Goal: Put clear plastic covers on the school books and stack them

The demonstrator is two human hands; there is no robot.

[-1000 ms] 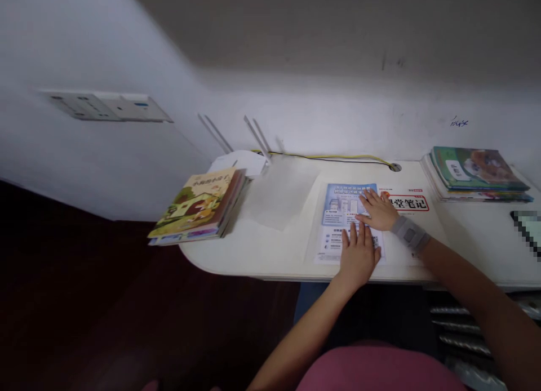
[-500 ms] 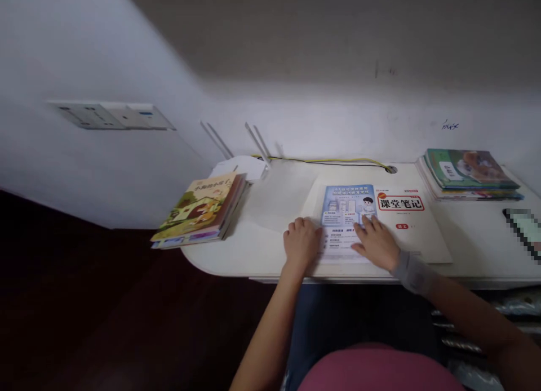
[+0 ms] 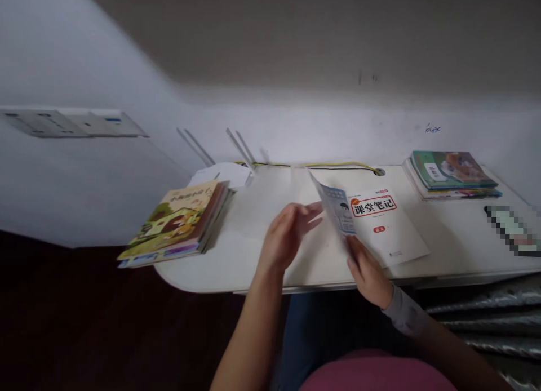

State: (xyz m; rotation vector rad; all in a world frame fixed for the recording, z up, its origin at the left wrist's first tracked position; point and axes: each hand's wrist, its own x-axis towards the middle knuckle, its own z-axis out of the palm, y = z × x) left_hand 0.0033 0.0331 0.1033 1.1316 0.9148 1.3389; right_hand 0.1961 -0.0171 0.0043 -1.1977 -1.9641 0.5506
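A booklet lies on the white desk, its white cover (image 3: 391, 230) printed with a red-framed title. Its blue-and-white printed page (image 3: 339, 208) is raised and tilted on the left side of that cover. My right hand (image 3: 368, 272), with a grey band at the wrist, pinches the lower edge of the raised page between thumb and fingers. To the left of the page is my left hand (image 3: 285, 236), fingers stretched toward it and apart, holding nothing that I can see; the fingertips are slightly blurred.
A stack of picture books (image 3: 177, 216) overhangs the desk's left end, in front of a white router (image 3: 224, 174) with upright antennas. Another book stack (image 3: 454, 174) sits at the back right, near a phone (image 3: 513, 227). A cable (image 3: 338, 165) runs along the wall.
The blue printed page, flat before, has been lifted on edge by my right hand. My left hand has come off the page's left edge and turned, fingers pointing right. The view has shifted right.
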